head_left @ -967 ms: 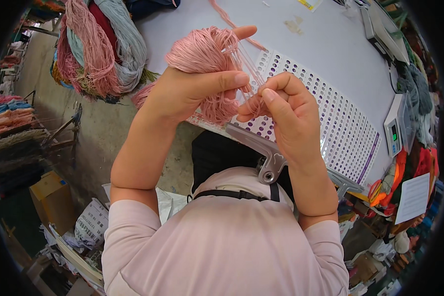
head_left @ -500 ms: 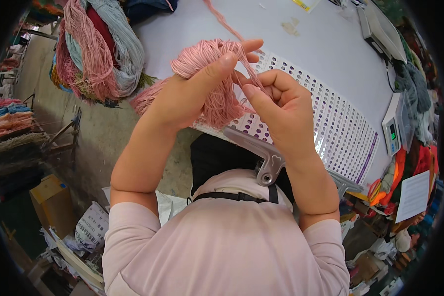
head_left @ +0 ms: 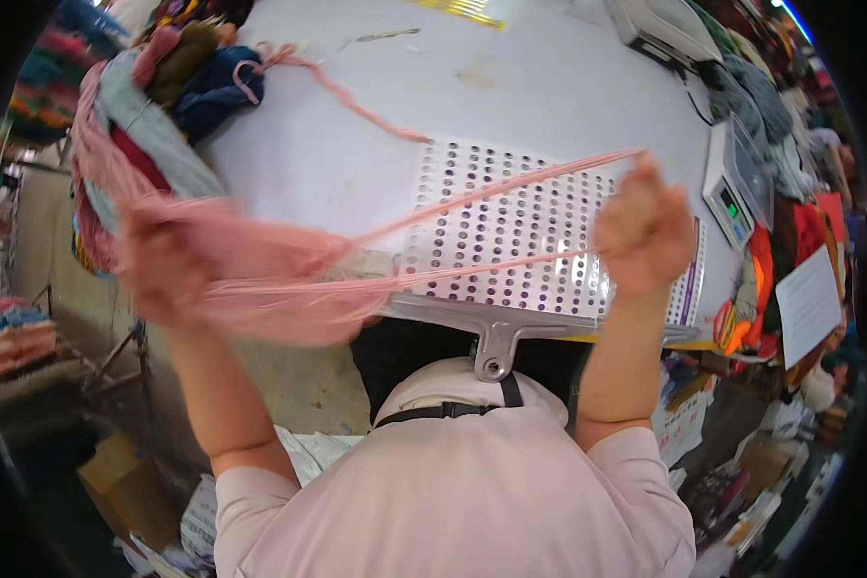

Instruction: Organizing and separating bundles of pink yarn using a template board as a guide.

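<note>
A skein of pink yarn (head_left: 289, 255) is stretched across the front of the table between my hands. Its bulk hangs at my left hand (head_left: 164, 260), which is closed around one end and smeared by motion. From there two thin bundles of strands run taut to my right hand (head_left: 645, 231), whose fingers are curled into a fist around them. Beneath the strands lies a white card with rows of dark purple dots (head_left: 511, 222), a metal clip (head_left: 494, 337) at its near edge. Another pink strand (head_left: 347, 96) trails over the table behind it.
Hanks of pink, pale blue and dark yarn (head_left: 125, 106) hang over the table's left edge. A digital scale (head_left: 729, 197) and another white device (head_left: 667, 34) stand on the right, beside more coloured yarn (head_left: 761, 299). A yellow strip (head_left: 462, 12) lies at the back.
My hands have pulled far apart, left hand leftward and right hand rightward. The bunched pink yarn is now drawn out between them. The view has shifted slightly.
</note>
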`<state>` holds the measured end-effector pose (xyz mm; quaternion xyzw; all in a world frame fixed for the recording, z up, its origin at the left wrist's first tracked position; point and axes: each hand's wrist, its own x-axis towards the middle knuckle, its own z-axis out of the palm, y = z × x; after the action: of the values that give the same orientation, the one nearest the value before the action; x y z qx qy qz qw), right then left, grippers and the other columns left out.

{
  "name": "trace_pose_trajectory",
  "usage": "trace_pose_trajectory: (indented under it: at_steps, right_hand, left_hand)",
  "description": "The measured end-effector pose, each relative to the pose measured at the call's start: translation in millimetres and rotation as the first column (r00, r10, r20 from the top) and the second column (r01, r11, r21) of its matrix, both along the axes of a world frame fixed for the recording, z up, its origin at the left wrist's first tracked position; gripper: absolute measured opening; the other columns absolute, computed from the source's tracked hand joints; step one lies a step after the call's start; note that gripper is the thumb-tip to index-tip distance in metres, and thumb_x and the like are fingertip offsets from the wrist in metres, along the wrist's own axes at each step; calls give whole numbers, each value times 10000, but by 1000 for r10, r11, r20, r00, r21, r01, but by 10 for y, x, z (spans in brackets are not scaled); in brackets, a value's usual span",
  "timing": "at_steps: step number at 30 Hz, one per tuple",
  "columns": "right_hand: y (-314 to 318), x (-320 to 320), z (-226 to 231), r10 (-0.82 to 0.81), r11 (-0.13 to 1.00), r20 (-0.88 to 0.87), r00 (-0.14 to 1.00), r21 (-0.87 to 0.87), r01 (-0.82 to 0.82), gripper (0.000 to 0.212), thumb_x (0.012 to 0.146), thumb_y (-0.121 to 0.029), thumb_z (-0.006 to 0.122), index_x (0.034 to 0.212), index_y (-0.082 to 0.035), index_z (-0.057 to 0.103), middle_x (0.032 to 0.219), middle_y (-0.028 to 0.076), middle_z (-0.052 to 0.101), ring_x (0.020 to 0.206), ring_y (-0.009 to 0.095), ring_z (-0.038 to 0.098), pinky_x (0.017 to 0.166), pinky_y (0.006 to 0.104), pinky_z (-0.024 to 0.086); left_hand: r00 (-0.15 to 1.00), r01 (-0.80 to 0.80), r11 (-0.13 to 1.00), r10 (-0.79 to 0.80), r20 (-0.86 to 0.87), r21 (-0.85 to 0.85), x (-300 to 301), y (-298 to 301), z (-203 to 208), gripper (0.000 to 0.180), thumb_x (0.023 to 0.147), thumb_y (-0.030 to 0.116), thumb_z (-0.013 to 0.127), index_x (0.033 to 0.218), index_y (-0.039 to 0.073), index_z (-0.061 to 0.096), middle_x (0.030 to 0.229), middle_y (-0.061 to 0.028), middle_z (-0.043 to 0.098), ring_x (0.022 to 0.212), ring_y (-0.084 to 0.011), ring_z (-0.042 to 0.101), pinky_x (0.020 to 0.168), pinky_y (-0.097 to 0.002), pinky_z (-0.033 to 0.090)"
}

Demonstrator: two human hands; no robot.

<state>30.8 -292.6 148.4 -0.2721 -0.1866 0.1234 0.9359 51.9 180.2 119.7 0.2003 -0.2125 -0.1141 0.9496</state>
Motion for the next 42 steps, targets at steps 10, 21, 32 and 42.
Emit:
trace_pose_trajectory:
  at_steps: [10, 21, 32, 42]
  right_hand:
    - [-4046, -1928, 38, -926, -69, -247, -286, -633, 771, 331, 982, -186, 443, 1292, -152, 551, 553, -54, 224, 444, 80, 234, 649, 510, 385]
    - [43, 118, -352, -648, 446, -118, 753, -860, 249, 278, 913, -213, 569, 1050, 2, 682, 686, -13, 562, 539, 35, 434, 467, 175, 356]
    - [776, 916, -1180, -634, 158, -11, 773, -981, 116, 185, 828, -182, 676, 752, -14, 698, 641, 24, 636, 529, 69, 554, 502, 232, 457]
    - [955, 736, -1259, -535, -225, 431, 726, -902, 369, 137, 804, -133, 654, 902, -61, 716, 915, 43, 664, 727, 175, 638, 651, 288, 496]
  left_hand:
    - [848, -517, 844, 484, 216, 139, -45, 1836, 1105, 475, 963, 33, 419, 1419, -48, 318, 544, 39, 330, 441, -57, 299, 471, -208, 310]
    - [979, -14, 623, 166, -115, 782, 850, -1711, 41, 260, 954, 176, 547, 1122, -11, 615, 892, -63, 635, 744, -125, 577, 702, -224, 484]
    - [978, 208, -38, 43, -207, 977, 1067, -2434, -497, 274, 962, 71, 458, 1162, -59, 594, 838, -46, 625, 688, -97, 576, 650, -237, 492]
    - [971, 87, -141, -210, -116, 986, 1283, -2452, -635, 170, 912, 88, 537, 943, -8, 674, 679, 10, 578, 577, -57, 499, 572, -199, 431]
